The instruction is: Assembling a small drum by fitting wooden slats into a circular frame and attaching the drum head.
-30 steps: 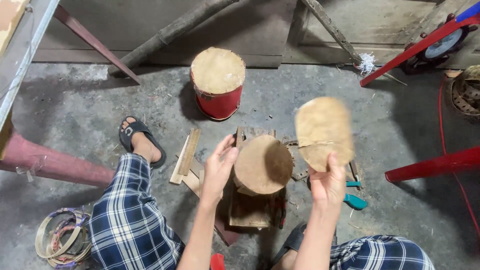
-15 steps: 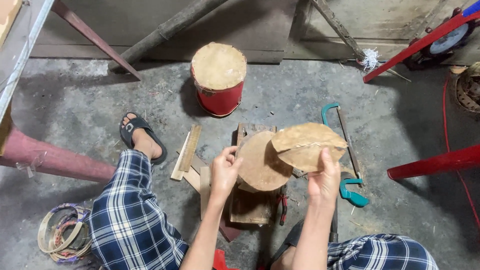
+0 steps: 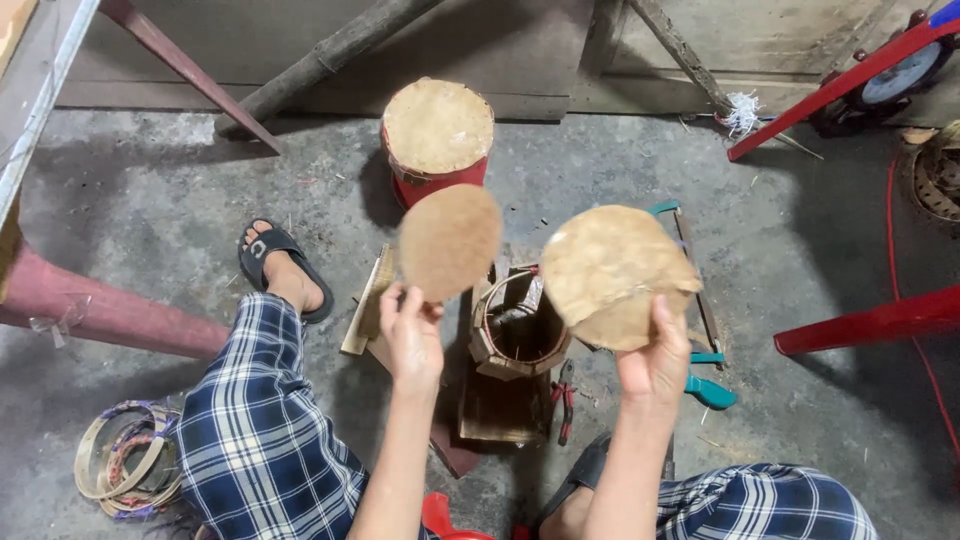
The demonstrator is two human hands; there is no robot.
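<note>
two round hide discs are up at once: the left hand (image 3: pixel 415 335) pinches the smaller brown disc (image 3: pixel 450 240), the right hand (image 3: pixel 655 365) grips the larger pale disc (image 3: pixel 610 275). the open wooden drum shell (image 3: pixel 518 330) stands on the floor between and just below both hands, mouth upward, slightly nearer the left.

No packages, labels, signs, screens in view.

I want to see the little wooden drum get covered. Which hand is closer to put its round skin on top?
Probably the left hand: its round skin hangs right beside the open wooden drum frame. The right hand holds its bigger skin off to the frame's right.
</note>
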